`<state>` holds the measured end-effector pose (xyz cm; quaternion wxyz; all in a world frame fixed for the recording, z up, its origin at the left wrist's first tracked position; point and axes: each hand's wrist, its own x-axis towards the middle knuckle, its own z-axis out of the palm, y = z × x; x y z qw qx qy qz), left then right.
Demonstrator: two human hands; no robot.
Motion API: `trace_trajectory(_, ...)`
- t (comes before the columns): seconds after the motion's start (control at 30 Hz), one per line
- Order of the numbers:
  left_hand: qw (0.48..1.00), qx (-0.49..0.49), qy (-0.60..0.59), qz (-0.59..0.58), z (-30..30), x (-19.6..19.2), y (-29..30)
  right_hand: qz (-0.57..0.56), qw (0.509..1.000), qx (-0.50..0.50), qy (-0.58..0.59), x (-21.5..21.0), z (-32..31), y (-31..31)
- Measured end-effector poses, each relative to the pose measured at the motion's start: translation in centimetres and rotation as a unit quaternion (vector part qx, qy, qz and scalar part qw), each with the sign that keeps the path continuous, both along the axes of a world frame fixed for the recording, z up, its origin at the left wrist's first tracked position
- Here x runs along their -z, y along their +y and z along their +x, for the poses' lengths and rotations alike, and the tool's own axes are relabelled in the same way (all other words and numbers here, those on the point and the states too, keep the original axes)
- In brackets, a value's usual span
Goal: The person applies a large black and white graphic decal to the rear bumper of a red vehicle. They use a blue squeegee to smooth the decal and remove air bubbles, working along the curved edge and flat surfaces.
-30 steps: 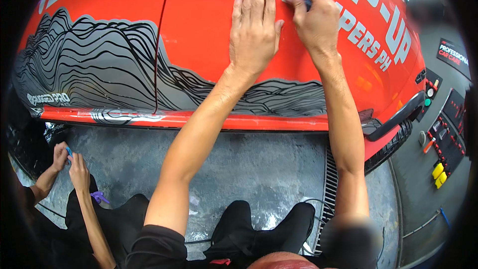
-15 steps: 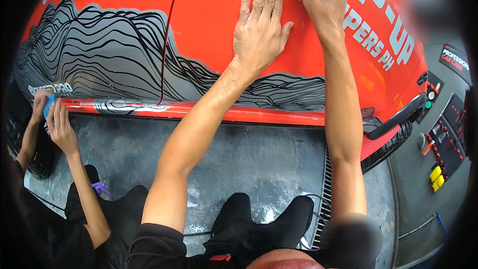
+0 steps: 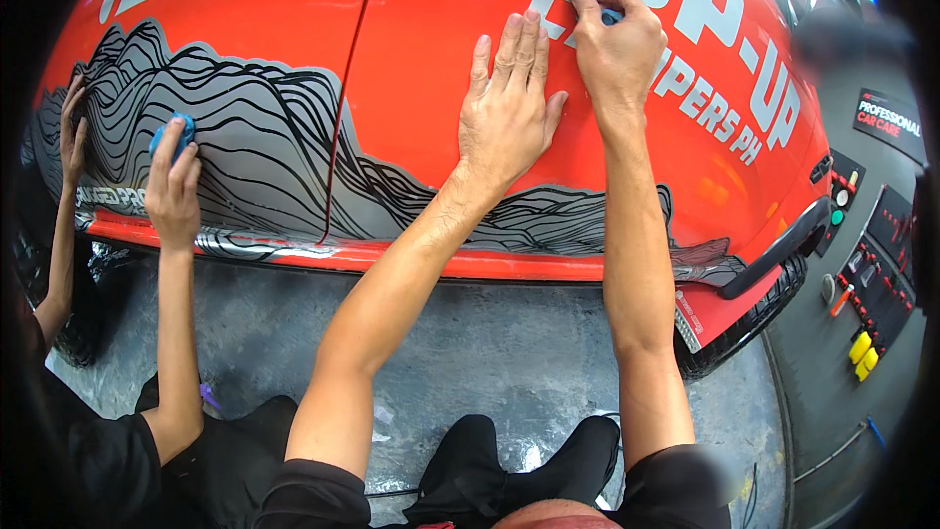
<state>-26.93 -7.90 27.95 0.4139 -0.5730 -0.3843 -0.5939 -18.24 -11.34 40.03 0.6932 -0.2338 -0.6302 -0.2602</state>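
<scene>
A red car door [image 3: 431, 69] fills the upper part of the view, with pale grey lettering and a grey band of black wavy lines. Flat against the red paint rests my left hand [image 3: 504, 108], its fingers stretched out and holding nothing. To its right, my right hand [image 3: 619, 49] pinches a small blue pad [image 3: 611, 17] over the lettering. Its fingers cover most of the pad, so the pad's full shape is hidden. The grey wavy-line graphic [image 3: 548, 220] runs below both hands.
At the left, a co-worker's hand [image 3: 174, 191] presses a blue pad [image 3: 172, 135] to the grey graphic; their other hand [image 3: 72, 132] touches the panel. A side step [image 3: 377, 260], a tyre [image 3: 754, 318], and a tool board [image 3: 886, 255] with yellow items [image 3: 862, 358] stand around.
My right hand has moved left and down in view with the blue pad. My left hand stays flat on the door. The co-worker's hands have risen from the lower edge onto the graphic.
</scene>
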Motion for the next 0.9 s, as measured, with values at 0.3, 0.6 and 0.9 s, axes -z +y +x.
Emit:
trace_trajectory(0.3, 1.000, 0.003, -0.003, 0.015, 0.0, 0.0, 0.0, -0.044, 0.998, 0.017, 0.049, -0.3, 0.1, -0.5)
trace_trajectory(0.6, 0.999, -0.048, -0.015, -0.015, -1.0, 1.6, -0.7, 0.111, 0.978, 0.041, -0.173, 2.2, -0.3, 1.1)
trace_trajectory(0.9, 0.999, -0.048, -0.004, -0.024, -1.5, 2.1, -0.8, 0.093, 0.978, 0.058, -0.175, 1.4, -0.7, 0.6)
